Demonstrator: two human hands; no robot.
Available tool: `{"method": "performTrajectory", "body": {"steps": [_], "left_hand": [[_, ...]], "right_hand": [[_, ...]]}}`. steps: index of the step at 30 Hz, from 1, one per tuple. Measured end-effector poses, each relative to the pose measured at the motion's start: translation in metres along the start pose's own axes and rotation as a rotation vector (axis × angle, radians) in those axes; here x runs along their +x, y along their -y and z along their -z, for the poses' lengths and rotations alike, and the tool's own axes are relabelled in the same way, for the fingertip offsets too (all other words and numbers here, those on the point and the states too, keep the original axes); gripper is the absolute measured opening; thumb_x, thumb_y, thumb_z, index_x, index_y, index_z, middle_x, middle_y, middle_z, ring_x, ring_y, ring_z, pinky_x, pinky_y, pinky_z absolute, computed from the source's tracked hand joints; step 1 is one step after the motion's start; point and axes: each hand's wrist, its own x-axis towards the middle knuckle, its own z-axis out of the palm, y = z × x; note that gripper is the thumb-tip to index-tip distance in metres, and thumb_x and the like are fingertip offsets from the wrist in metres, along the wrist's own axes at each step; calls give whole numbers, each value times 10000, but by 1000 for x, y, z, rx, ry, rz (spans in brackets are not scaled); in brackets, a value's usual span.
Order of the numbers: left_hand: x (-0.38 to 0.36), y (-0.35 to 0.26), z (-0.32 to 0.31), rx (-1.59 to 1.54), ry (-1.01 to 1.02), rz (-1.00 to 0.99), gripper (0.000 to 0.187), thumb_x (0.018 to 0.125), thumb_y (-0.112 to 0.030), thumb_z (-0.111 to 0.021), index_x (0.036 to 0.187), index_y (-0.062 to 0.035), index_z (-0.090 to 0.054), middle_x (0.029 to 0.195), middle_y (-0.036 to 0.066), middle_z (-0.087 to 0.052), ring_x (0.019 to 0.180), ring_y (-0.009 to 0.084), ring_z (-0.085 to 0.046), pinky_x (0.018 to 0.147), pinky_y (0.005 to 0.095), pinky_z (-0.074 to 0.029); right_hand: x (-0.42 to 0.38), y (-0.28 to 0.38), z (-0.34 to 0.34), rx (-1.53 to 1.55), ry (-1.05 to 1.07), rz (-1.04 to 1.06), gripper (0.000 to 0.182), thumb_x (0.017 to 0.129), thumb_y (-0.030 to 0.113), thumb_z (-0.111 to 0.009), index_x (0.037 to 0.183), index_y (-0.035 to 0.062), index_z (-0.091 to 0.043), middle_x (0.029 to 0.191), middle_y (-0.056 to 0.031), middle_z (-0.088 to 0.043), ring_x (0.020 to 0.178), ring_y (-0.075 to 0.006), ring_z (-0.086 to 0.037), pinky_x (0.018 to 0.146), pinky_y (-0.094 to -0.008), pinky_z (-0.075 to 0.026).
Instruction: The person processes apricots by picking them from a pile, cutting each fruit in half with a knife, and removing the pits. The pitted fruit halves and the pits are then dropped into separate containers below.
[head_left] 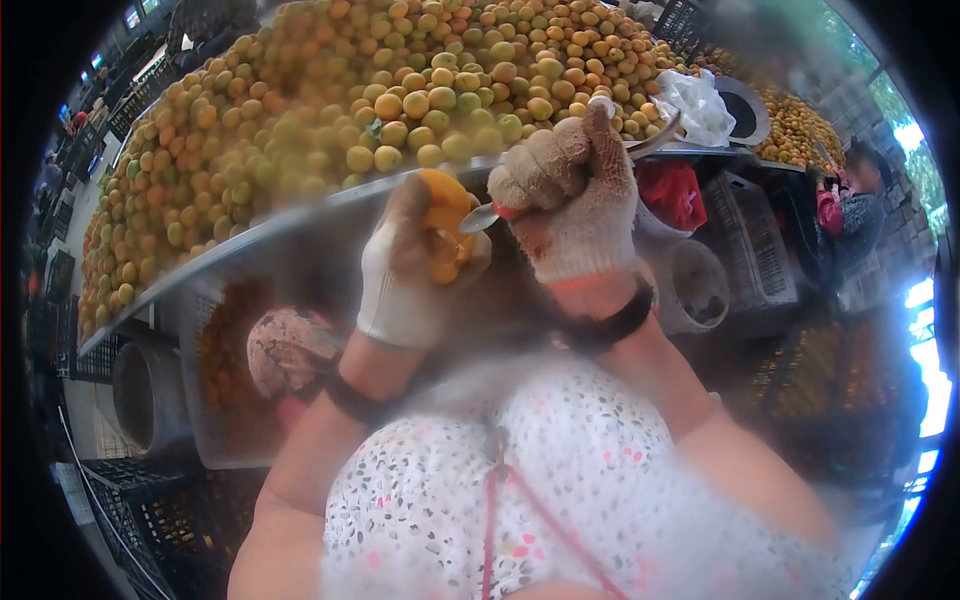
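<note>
An apricot (447, 215), cut open with its orange flesh showing, is gripped by my left hand (395, 275), which wears a white knit glove stained brown. My right hand (568, 185), gloved the same way, is closed around a spoon-like metal tool (480, 218). The tool's small shiny tip points left and rests right at the apricot's flesh. Its curved other end sticks out to the right past my fist. Beyond both hands, a large heap of whole apricots (440, 100) covers a metal-edged table (270, 237).
A white plastic bag (695, 105) lies at the heap's right. Beneath the table edge are a red bag (672, 195), a bucket (697, 285) and a grey crate (755, 235). At lower left stands a pale tub (235, 450) with orange pieces. Another person (862, 205) is at far right.
</note>
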Motion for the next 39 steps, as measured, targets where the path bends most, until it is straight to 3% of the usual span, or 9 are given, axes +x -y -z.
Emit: {"method": "performTrajectory", "body": {"steps": [7, 11, 14, 24, 27, 28, 30, 36, 39], "left_hand": [[6, 2, -2, 220, -16, -103, 290, 1029, -340, -523, 1066, -62, -598, 896, 40, -592, 668, 107, -518, 554, 253, -448], [38, 12, 17, 412, -75, -618, 190, 1044, -224, -515, 1148, -80, -579, 853, 3, -603, 533, 63, -505, 446, 204, -382], [31, 5, 12, 172, -142, -411, 257, 1007, -337, -596, 1136, -116, -575, 816, 21, -630, 547, 73, -543, 411, 199, -384], [-27, -111, 147, 481, -407, -584, 261, 989, -235, -602, 1170, -47, -612, 925, 58, -650, 715, 128, -625, 534, 233, -494], [-66, -163, 278, 1328, -431, -812, 225, 969, -186, -606, 1087, -3, -665, 907, 40, -647, 812, 76, -562, 668, 221, -460], [-83, -177, 276, 1189, -746, -536, 237, 954, -187, -622, 1068, 14, -671, 932, 48, -656, 819, 89, -576, 698, 236, -472], [-87, -225, 357, 1292, -1081, -876, 212, 931, -150, -658, 1048, 26, -669, 898, 46, -656, 797, 94, -586, 718, 244, -486], [23, -257, 373, 1579, -708, -953, 283, 885, -177, -696, 1080, 28, -675, 969, 119, -698, 854, 185, -627, 782, 312, -501], [92, -259, 386, 1687, -741, -577, 483, 842, -201, -732, 1256, 16, -613, 1191, 213, -664, 1083, 283, -645, 942, 351, -492]], "right_hand": [[-8, -19, -1, -377, 42, 97, 492, 1051, 402, -448, 642, 140, -364, 541, 24, -266, 474, -146, -274, 485, -320, -259], [-11, -18, 2, -559, 161, 168, 446, 1057, 354, -450, 675, 124, -442, 549, 33, -381, 492, -117, -364, 495, -298, -312], [-15, -16, 6, -1111, 39, 353, 265, 1024, 271, -513, 907, 60, -623, 691, 42, -550, 583, -52, -473, 525, -237, -370], [-26, -4, 17, -1427, -51, 104, 105, 929, 97, -622, 1008, 28, -623, 696, 1, -577, 549, -64, -525, 463, -225, -396], [-23, -5, 35, -1327, -109, -28, 124, 925, 60, -593, 1045, 34, -610, 716, -7, -577, 543, -75, -529, 449, -232, -398], [-23, -8, 35, -1315, -113, -29, 124, 925, 60, -593, 1045, 34, -610, 716, -7, -577, 543, -75, -529, 449, -232, -398], [-15, -18, 34, -1117, -133, -241, 150, 926, 42, -564, 1072, 37, -603, 751, -20, -597, 553, -78, -536, 462, -235, -414], [8, -41, 77, -1577, 57, -143, 151, 934, 96, -601, 1070, 31, -608, 820, -71, -653, 697, -140, -622, 631, -290, -502], [20, -41, 76, -1638, 28, -162, 154, 904, 117, -642, 1025, 24, -621, 857, -118, -684, 800, -223, -671, 731, -328, -521]]}}
